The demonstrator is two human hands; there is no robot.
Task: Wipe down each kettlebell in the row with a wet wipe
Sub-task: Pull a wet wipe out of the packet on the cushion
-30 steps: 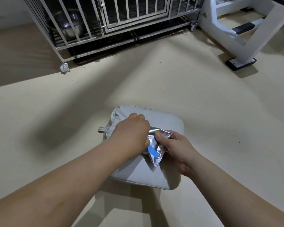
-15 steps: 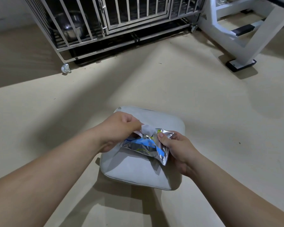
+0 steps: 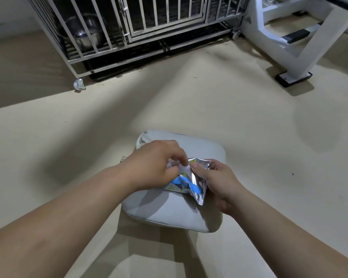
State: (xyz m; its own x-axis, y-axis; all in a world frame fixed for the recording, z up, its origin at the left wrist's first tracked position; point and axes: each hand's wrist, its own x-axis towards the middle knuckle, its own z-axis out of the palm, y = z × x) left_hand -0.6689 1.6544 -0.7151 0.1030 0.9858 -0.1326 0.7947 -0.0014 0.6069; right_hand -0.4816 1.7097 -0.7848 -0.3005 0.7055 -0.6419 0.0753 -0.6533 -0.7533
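One crinkled foil wet-wipe packet (image 3: 191,182) is pinched by the right hand (image 3: 219,177) while the left hand (image 3: 155,163) pinches one white wipe (image 3: 182,167) above one padded grey cushion (image 3: 169,213).

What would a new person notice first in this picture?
First, two bare arms meet at the centre: the right hand holds a shiny silver packet, and the left hand pinches a white wipe at its opening. Under them a grey cushion lies on the floor. A metal cage stands behind, a steel bowl inside.
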